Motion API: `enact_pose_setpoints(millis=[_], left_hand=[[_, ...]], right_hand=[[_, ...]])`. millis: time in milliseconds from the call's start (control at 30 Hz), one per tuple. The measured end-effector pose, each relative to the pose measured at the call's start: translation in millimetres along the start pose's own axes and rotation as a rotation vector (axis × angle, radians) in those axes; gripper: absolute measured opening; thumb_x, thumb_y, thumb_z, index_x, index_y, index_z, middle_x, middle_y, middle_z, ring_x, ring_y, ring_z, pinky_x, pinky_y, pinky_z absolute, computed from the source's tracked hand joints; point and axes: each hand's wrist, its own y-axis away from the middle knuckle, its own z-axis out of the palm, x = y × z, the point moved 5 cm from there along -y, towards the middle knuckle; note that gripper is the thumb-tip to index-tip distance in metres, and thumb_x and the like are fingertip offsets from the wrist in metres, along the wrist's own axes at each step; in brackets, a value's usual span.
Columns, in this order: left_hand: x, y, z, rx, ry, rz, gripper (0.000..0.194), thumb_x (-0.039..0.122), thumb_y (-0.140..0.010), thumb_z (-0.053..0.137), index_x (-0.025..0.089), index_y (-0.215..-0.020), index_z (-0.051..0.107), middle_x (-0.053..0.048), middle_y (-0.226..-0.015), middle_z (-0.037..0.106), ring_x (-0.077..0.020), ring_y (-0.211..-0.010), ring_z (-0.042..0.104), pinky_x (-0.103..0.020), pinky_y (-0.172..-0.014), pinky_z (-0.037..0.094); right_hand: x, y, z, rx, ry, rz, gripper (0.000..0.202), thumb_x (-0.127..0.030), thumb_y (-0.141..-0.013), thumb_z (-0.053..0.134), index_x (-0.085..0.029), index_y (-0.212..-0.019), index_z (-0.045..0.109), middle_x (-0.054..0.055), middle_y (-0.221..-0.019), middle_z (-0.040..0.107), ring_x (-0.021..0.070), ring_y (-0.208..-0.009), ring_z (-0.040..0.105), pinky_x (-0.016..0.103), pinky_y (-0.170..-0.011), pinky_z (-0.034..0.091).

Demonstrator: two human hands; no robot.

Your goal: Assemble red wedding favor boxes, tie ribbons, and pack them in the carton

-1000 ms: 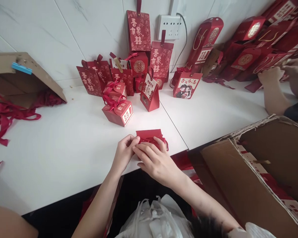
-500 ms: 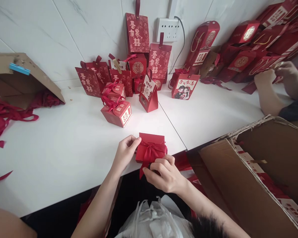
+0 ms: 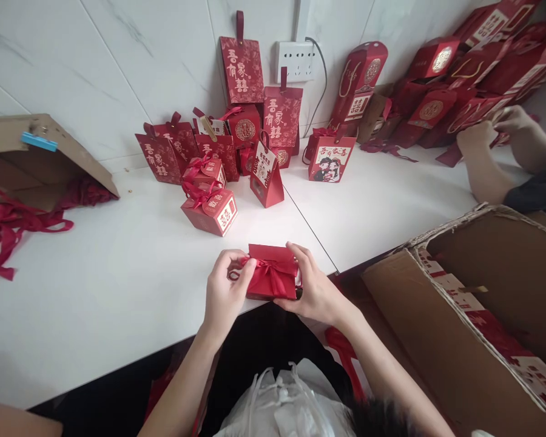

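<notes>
A small red gift box (image 3: 264, 288) with a red ribbon bow (image 3: 273, 271) across its front is at the table's near edge, between my hands. My left hand (image 3: 227, 285) pinches the ribbon at the bow's left side, thumb against fingers. Round the box's right side my right hand (image 3: 316, 288) is curved, fingers at the upper right corner and thumb along the lower edge. Beyond them on the table stand two ribbon-tied boxes (image 3: 216, 212) and a triangular red box (image 3: 268, 182).
Red gift boxes (image 3: 241, 70) line the wall below a power strip (image 3: 295, 60). An open carton (image 3: 404, 303) stands at right. Another carton (image 3: 73, 145) with loose red ribbons (image 3: 9, 224) lies at left. A co-worker's hands (image 3: 486, 133) are at a pile of boxes (image 3: 437, 109).
My right hand has moved up from the ribbon's hanging tail to the box's right side. My left hand has shifted from the box's upper left corner onto the bow's left side.
</notes>
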Motion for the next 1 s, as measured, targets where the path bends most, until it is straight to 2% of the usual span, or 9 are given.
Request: enact_pose_setpoints(millis=[67,167,233,300,433,533,767,1000], left_hand=[[23.0,8.1,2.2,0.068,-0.101,0.317,0.006,0.019,-0.083,0.060,0.018,-0.081,0.054,0.000,-0.078,0.061,-0.0117,-0.073,0.059,-0.023,-0.068,0.049],[56.7,25.1,14.0,0.073,-0.163,0.765,0.017,0.005,-0.078,0.063,0.016,-0.089,0.055,-0.001,-0.075,0.061,-0.0118,-0.068,0.057,-0.027,-0.066,0.049],[73.7,32.5,22.3,0.053,-0.152,0.938,0.021,0.002,-0.077,0.062,0.013,-0.095,0.057,-0.003,-0.075,0.061,-0.0124,-0.065,0.055,-0.029,-0.063,0.048],[88.1,35.6,29.6,0.029,-0.133,1.032,0.020,0.002,-0.078,0.060,0.011,-0.097,0.059,-0.004,-0.075,0.058,-0.0133,-0.065,0.053,-0.030,-0.060,0.047],[113.3,38.1,44.6,-0.040,-0.078,1.127,0.021,0.004,-0.080,0.057,0.010,-0.099,0.062,-0.004,-0.078,0.053,-0.0134,-0.069,0.051,-0.030,-0.061,0.049],[129.0,41.6,59.3,-0.077,-0.032,1.156,0.022,0.003,-0.080,0.057,0.011,-0.100,0.063,-0.002,-0.077,0.052,-0.0125,-0.069,0.050,-0.029,-0.061,0.048],[154.8,48.3,97.5,-0.159,0.060,1.137,0.022,0.007,-0.085,0.056,0.015,-0.105,0.060,0.003,-0.069,0.054,-0.0096,-0.062,0.051,-0.031,-0.061,0.048],[179.3,46.2,115.4,-0.201,0.121,1.136,0.029,0.006,-0.082,0.060,0.020,-0.107,0.061,0.005,-0.063,0.057,-0.0093,-0.052,0.054,-0.031,-0.055,0.048]], right_hand=[[-0.3,2.8,-2.2,0.066,-0.008,-0.012,0.099,-0.024,-0.068,0.074,-0.023,-0.145,0.011,0.018,-0.133,0.035,0.0317,-0.126,0.042,0.047,-0.092,0.052],[-8.0,10.9,-18.1,0.265,0.037,-0.077,0.092,-0.019,-0.073,0.069,-0.026,-0.145,0.012,0.017,-0.136,0.031,0.0320,-0.130,0.037,0.049,-0.095,0.050],[-14.6,18.5,-33.0,0.387,0.080,-0.126,0.089,-0.016,-0.076,0.067,-0.028,-0.146,0.013,0.017,-0.139,0.030,0.0315,-0.132,0.034,0.051,-0.098,0.047],[-19.6,27.5,-48.4,0.473,0.117,-0.152,0.088,-0.015,-0.076,0.068,-0.028,-0.146,0.015,0.016,-0.140,0.030,0.0312,-0.132,0.035,0.052,-0.099,0.046],[-20.7,49.0,-74.3,0.544,0.114,-0.122,0.089,-0.012,-0.075,0.068,-0.030,-0.145,0.017,0.015,-0.144,0.026,0.0315,-0.132,0.036,0.050,-0.093,0.051],[-14.8,66.9,-90.6,0.603,0.079,-0.066,0.087,-0.009,-0.075,0.067,-0.031,-0.145,0.018,0.015,-0.144,0.024,0.0326,-0.133,0.034,0.054,-0.094,0.049],[-4.8,96.5,-125.5,0.723,0.117,0.015,0.082,-0.019,-0.077,0.069,-0.032,-0.143,0.022,0.015,-0.144,0.025,0.0345,-0.131,0.035,0.059,-0.096,0.045],[-3.9,108.6,-147.5,0.751,0.138,0.060,0.081,-0.019,-0.079,0.067,-0.033,-0.143,0.020,0.013,-0.145,0.023,0.0336,-0.134,0.031,0.057,-0.096,0.048]])
